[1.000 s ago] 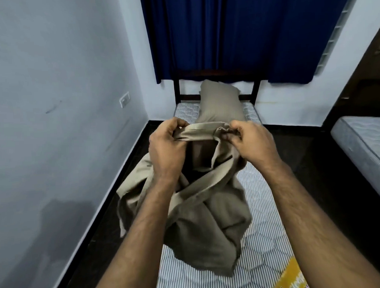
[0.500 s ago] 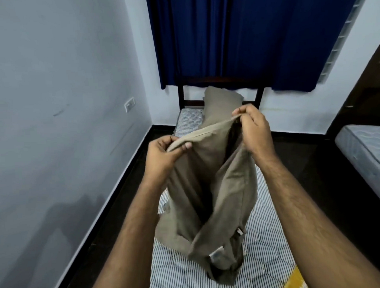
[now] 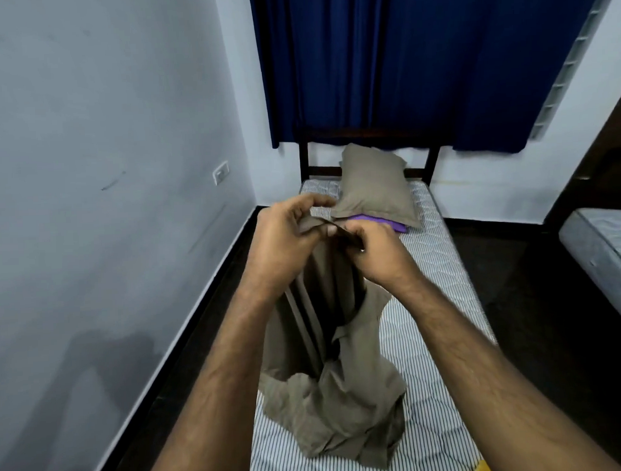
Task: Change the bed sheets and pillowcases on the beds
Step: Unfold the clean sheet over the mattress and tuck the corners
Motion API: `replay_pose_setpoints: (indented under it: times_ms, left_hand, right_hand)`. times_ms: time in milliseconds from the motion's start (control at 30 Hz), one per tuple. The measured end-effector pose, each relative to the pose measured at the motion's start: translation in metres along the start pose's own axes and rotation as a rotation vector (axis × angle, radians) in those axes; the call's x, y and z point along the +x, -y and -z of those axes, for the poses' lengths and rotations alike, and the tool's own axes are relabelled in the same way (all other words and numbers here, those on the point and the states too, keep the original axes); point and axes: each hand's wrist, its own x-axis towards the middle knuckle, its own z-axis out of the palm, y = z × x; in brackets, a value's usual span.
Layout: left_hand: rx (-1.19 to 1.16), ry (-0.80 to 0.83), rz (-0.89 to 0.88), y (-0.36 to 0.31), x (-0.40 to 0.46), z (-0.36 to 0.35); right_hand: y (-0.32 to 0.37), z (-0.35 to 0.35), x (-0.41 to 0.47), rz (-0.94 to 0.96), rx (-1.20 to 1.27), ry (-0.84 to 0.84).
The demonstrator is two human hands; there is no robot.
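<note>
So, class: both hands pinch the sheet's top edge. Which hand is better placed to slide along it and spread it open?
Probably the right hand: striped mattress lies open on its side. The left hand, nearer the wall, can anchor the sheet.

At the centre of the frame the left hand (image 3: pixel 285 246) and right hand (image 3: pixel 380 255) sit close together, both pinching the top edge of a khaki sheet (image 3: pixel 328 393). The cloth hangs down from them and bunches on the striped mattress (image 3: pixel 443 336) in the lower middle. Further up, a khaki pillow (image 3: pixel 374 187) lies on something purple (image 3: pixel 382 223) by the dark headboard (image 3: pixel 369 134). Blue curtains (image 3: pixel 419 62) fill the top; a second mattress (image 3: pixel 608 246) shows at the right edge.
</note>
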Motion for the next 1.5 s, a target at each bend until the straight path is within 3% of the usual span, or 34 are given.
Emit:
replay_pose_setpoints:
  times_ms: [167,233,300,367,433,500,600,700,800,933,1000,1067,1133,1233,1333,1433,1500]
  left_hand:
    - [0.013,-0.303,-0.215,-0.024,-0.011,0.003]
    - [-0.071,-0.388,-0.174,-0.021,-0.012,0.007]
    - [-0.132,-0.335,-0.050,-0.008,-0.009,0.011]
    - [0.003,-0.124,0.092,0.010,-0.008,0.012]
    - [0.288,0.123,0.170,0.021,-0.012,0.006]
    - [0.324,0.230,0.218,0.025,-0.019,-0.007]
    - [0.143,0.113,0.299,0.027,-0.020,-0.019]
    - [0.578,-0.018,0.230,0.017,-0.014,-0.008]
    - [0.702,-0.063,0.146,-0.007,-0.008,0.009]
    - [0.554,-0.166,0.150,-0.012,-0.006,0.004]
    - [0.327,-0.123,0.190,-0.007,-0.006,-0.001]
    - [0.101,-0.039,0.198,-0.002,-0.006,-0.005]
    - [-0.111,-0.015,0.192,0.001,-0.004,-0.007]
    - [-0.206,0.006,0.148,0.004,-0.005,-0.005]
    - [0.157,0.099,0.155,0.007,-0.009,-0.004]
    - [0.684,0.209,0.252,0.005,-0.017,-0.006]
    - [0.791,0.174,0.323,0.006,-0.018,-0.004]
  right_hand:
    - [-0.027,-0.027,-0.013,-0.243,-0.146,-0.066]
    - [-0.029,-0.026,-0.017,-0.350,-0.257,-0.065]
    - [-0.025,-0.017,-0.013,-0.392,-0.375,-0.099]
    - [-0.009,-0.001,-0.004,-0.371,-0.357,-0.186]
    - [0.013,0.015,0.006,-0.233,-0.178,-0.264]
    - [0.040,0.024,0.014,-0.100,0.009,-0.201]
    - [0.059,0.026,0.018,-0.011,0.143,0.054]
    - [0.039,0.027,0.019,-0.057,0.084,-0.026]
    - [0.027,0.034,0.006,-0.113,0.293,-0.040]
    - [0.045,0.037,-0.007,-0.182,0.825,0.062]
    - [0.049,0.042,-0.013,-0.115,1.037,0.166]
    - [0.048,0.046,-0.016,0.014,1.051,0.322]
    - [0.031,0.041,-0.013,-0.009,0.839,0.361]
    - [0.002,0.030,-0.003,-0.103,0.228,0.135]
    - [-0.004,0.030,-0.006,-0.279,-0.240,-0.334]
    - [0.009,0.043,-0.008,-0.183,-0.274,-0.749]
    - [0.011,0.050,-0.006,-0.011,-0.255,-0.827]
